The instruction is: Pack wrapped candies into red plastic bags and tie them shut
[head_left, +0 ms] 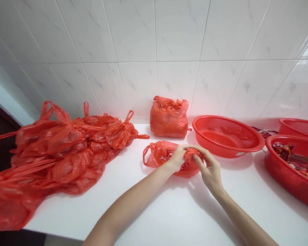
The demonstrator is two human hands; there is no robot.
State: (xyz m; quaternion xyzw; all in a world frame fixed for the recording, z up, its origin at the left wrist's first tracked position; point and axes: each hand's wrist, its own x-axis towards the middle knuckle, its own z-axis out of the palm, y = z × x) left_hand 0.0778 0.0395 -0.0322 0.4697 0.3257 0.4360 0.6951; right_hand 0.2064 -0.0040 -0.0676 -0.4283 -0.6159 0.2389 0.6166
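A thin red plastic bag [154,155] lies on the white table with its mouth facing up. Red wrapped packets [166,155] show inside it, partly covered by my hands. One handle loop of the bag sticks out at its left end. My left hand [179,158] grips the bag's right-hand side, fingers closed on the bunched plastic. Across from it, my right hand [210,167] pinches the same gathered red plastic between thumb and fingers. The hands are close together over the bag's right end.
Several knotted, filled red bags [72,160] are heaped on the left. Against the tiled wall stands a red bag of folded plastic [168,118]. A red mesh basket [228,136] is behind my right hand; a red basin [284,171] with wrapped packets sits at far right beside another basket [301,126].
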